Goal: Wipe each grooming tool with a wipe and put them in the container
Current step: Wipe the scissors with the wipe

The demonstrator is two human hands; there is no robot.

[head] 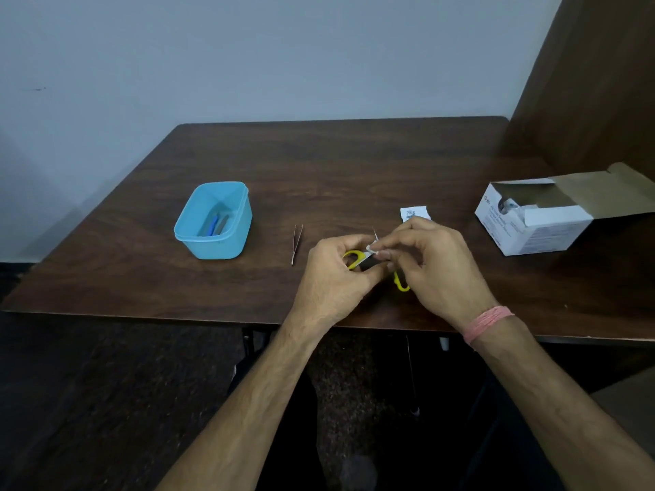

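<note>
Left hand (333, 274) grips scissors (355, 258), steadying them | right hand (436, 264) pinches wipe (372, 248) on blade | tweezers (297, 242) wait

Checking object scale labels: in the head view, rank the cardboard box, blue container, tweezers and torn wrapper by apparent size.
1. cardboard box
2. blue container, farther from the camera, but clearly smaller
3. tweezers and torn wrapper: long and thin versus short and wide, too close to rank
</note>
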